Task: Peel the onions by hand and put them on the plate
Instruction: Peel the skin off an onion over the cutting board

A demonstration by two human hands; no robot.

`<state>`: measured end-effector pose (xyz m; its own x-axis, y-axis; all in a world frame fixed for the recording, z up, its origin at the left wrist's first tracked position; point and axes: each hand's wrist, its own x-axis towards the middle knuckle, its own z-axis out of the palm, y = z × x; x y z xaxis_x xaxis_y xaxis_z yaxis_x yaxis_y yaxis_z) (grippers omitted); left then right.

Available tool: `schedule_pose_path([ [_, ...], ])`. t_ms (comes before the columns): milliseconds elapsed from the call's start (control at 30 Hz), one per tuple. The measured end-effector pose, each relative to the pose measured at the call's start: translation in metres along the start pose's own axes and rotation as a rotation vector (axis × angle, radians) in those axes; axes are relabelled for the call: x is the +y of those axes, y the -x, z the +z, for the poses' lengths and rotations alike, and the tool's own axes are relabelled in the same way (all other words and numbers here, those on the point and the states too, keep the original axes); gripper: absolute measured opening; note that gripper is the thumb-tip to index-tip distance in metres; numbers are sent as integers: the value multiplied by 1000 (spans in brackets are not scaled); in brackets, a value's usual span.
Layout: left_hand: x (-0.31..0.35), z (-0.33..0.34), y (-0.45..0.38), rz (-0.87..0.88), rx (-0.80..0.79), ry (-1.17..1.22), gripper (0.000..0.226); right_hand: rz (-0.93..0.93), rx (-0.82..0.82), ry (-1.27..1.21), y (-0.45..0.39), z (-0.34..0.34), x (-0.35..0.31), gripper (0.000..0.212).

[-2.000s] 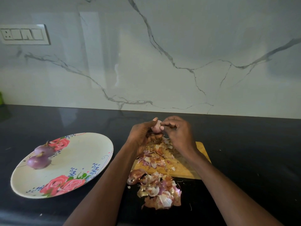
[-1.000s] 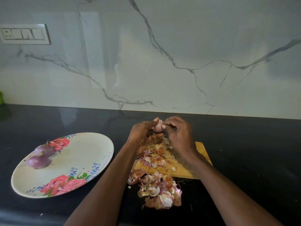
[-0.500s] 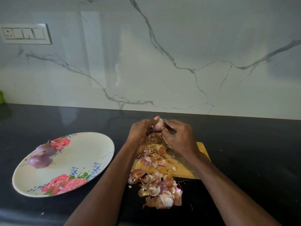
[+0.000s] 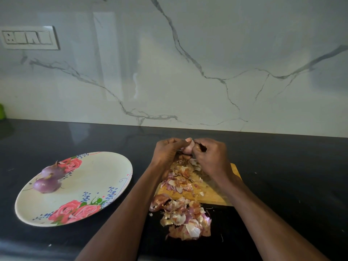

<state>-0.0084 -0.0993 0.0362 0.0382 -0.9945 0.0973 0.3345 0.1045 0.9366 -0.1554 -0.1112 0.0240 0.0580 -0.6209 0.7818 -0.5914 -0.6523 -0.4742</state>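
Observation:
A small pale pink onion is held above the far end of a wooden cutting board. My left hand grips it from the left, fingers curled round it. My right hand pinches at its top right side with curled fingers. Most of the onion is hidden between the two hands. A white oval plate with pink roses lies to the left on the dark counter. Two peeled purple onions rest near its far left rim.
Loose onion skins are heaped at the board's near edge and more skins cover the board. The black counter runs to a white marble wall. A switch panel is on the wall at upper left.
The right hand's fingers have shifted up over the onion's top and the hands have closed a little tighter together. Plate and peeled onions have not moved.

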Motion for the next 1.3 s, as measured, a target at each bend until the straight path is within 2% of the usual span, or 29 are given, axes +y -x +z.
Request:
schedule_pose_path([
  [167,3,-3,-2,-43,19,144,22,49,4,-80,-2,1,-3,22],
  [333,5,-4,-6,-48,40,175,20,-14,-49,-64,-2,4,-3,27],
  [500,4,-5,-5,-40,30,142,21,34,-56,-99,-7,4,2,14],
  [733,3,-3,-1,-30,17,62,16,-36,-61,-22,-4,-1,2,5],
  [900,2,0,0,-5,19,7,15,-105,-67,113,-2,-1,2,14],
  [1000,2,1,1,-5,14,-10,16,-126,-58,168,0,-3,-4,31],
  [1033,2,1,0,-4,10,-16,17,-117,-61,173,0,-4,-5,33],
  [1100,2,2,0,-12,3,-15,17,-56,-77,161,0,-3,-6,25],
  [1300,1,2,-2,-64,-22,79,18,238,-59,13,-2,4,-6,17],
])
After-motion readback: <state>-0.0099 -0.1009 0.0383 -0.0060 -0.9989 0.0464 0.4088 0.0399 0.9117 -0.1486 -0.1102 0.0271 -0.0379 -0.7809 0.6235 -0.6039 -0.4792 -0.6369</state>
